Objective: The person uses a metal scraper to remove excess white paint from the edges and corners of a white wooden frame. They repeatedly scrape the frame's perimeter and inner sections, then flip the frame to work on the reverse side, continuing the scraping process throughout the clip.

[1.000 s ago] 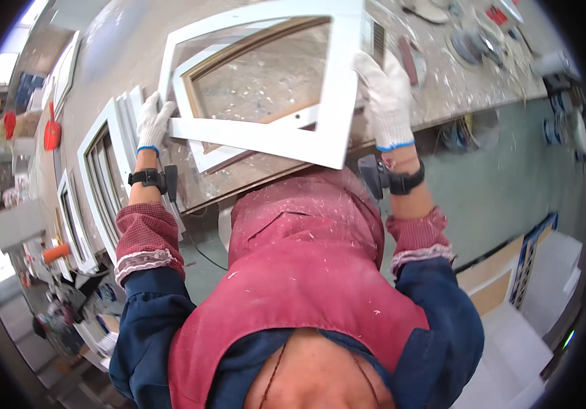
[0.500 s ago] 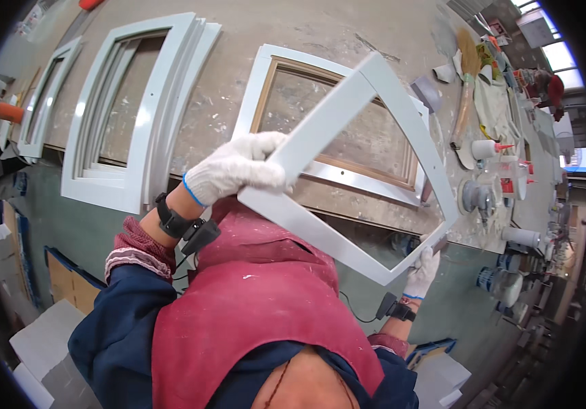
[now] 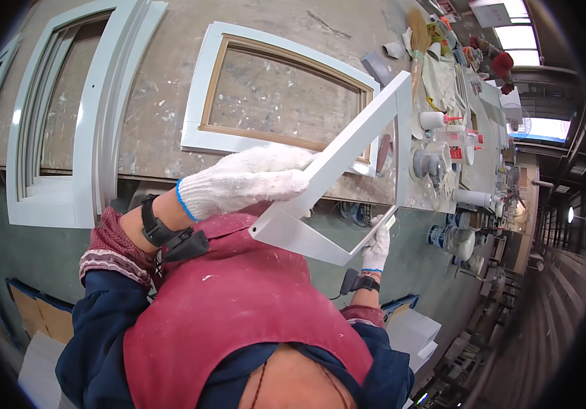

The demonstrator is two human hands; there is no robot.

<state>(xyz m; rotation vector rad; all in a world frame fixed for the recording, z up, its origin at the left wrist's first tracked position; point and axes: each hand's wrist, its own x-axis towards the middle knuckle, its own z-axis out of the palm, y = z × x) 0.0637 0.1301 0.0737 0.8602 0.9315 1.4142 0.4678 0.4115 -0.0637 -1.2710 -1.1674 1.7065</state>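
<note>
Both my hands wear white knitted gloves and hold one white rectangular frame (image 3: pixel 356 133) tilted in front of my red apron, above the bench's near edge. My left hand (image 3: pixel 248 180) is closed on its left corner, fingers lying along the bar. At the frame's lower right end, my right hand (image 3: pixel 376 249) grips the short bar, its fingers partly hidden by it. Beyond lies a second white frame (image 3: pixel 199 85) with a brown inner edge, flat on the workbench (image 3: pixel 153 126). The held frame overlaps its right side in view.
Several white frames (image 3: pixel 95 109) are stacked on the left of the bench. To the right are a bottle with a red tip (image 3: pixel 435 120), a round tub (image 3: pixel 427 165), a straw brush (image 3: pixel 417 34) and a cloth (image 3: pixel 441 82). Buckets (image 3: pixel 452 238) stand on the floor beside the bench.
The held frame has turned so that it appears more edge-on, and its left corner has come nearer my apron. My view has shifted rightward, moving the bench things left in the picture.
</note>
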